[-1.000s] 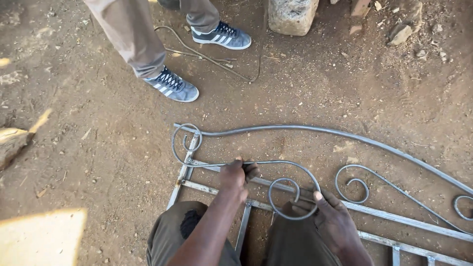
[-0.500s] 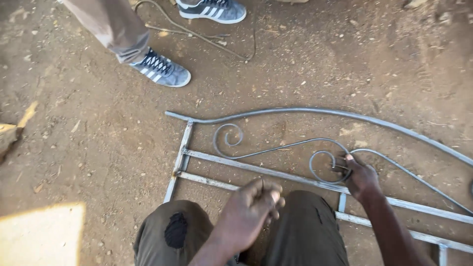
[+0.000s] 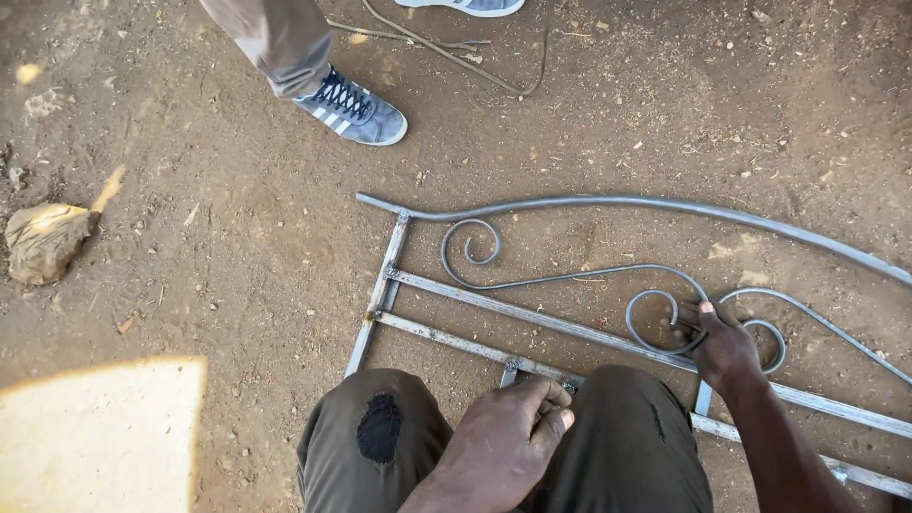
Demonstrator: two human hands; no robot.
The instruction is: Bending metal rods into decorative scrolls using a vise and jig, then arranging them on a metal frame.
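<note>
At four o'clock, the right hand [image 3: 724,344] presses the grey wrought-iron scrollwork frame [image 3: 532,281] flat, fingers curled around a scroll; at six, the left hand [image 3: 508,439] rests loosely closed on the knee.

Grey sneaker [image 3: 353,107], bent wire [image 3: 446,47], rock [image 3: 45,241] on dirt

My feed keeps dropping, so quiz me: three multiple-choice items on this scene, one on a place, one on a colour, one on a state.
1. Where does the right hand rest?
A. on the scroll of the metal frame
B. on the rock
C. on the sneaker

2. What colour is the sneaker?
A. red
B. grey with white stripes
C. black

3. How is the left hand?
A. spread flat on the dirt
B. curled closed at the knees
C. gripping the rock

Key: 1 A, fingers lie on the scroll; 2 B, grey upper with stripes; 3 B, fingers curled.
</note>
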